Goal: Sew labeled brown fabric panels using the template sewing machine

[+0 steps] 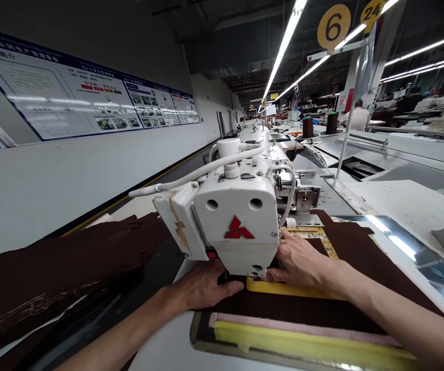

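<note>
A white sewing machine (241, 216) with a red three-diamond mark stands right in front of me. Under its head lies dark brown fabric (364, 252) with a yellow template (295, 288) on top. My left hand (202, 286) lies flat on the brown fabric just left of the machine head, fingers stretched toward the needle area. My right hand (299, 260) presses on the yellow template and fabric to the right of the head; its fingertips are hidden behind the machine. The needle itself is hidden.
A heap of brown fabric (51, 278) lies at my left along the white wall. A yellow and pink padded edge (302, 337) runs along the table front. Thread cones (308, 127) and more sewing stations stretch away behind, under a sign numbered 6 (333, 27).
</note>
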